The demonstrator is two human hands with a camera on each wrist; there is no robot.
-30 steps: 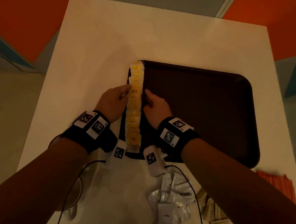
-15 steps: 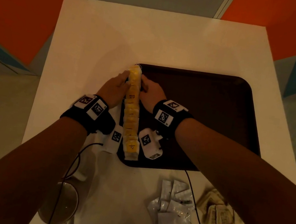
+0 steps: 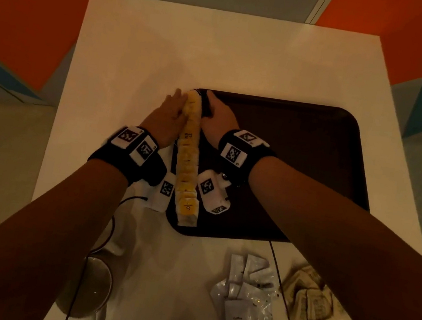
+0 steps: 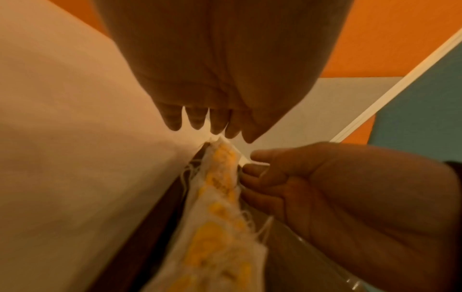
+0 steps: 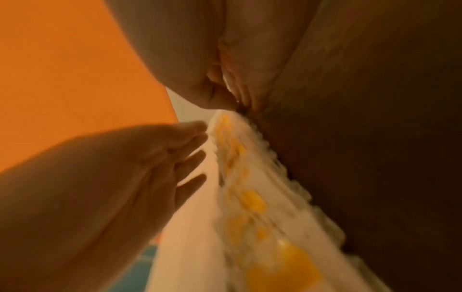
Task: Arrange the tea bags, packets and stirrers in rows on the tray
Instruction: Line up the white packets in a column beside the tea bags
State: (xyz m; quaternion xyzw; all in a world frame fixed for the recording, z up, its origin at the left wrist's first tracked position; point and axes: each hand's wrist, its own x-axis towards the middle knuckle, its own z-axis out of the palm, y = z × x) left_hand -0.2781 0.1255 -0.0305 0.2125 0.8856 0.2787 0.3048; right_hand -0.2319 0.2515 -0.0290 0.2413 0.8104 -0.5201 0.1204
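Observation:
A long row of yellow tea bags [image 3: 187, 162] lies along the left edge of the dark brown tray [image 3: 298, 173], running from its near rim to its far left corner. My left hand [image 3: 167, 117] lies flat on the table against the row's left side near the far end, fingers straight [image 4: 197, 122]. My right hand [image 3: 217, 118] rests inside the tray on the row's right side, its bent fingertips [image 4: 250, 170] touching the tea bags [image 4: 220, 197]. In the right wrist view the tea bags [image 5: 250, 197] run between my left hand [image 5: 150, 158] and my right palm.
A pile of white packets [image 3: 247, 296] and a pile of brown packets [image 3: 310, 311] lie on the white table [image 3: 220, 51] in front of the tray. A mug [image 3: 92, 287] stands at the near left. Thin black cables cross the table's near part.
Both hands have slid along the sides of the tea bag row, from its middle to its far end. The row now lies straighter along the tray's left edge.

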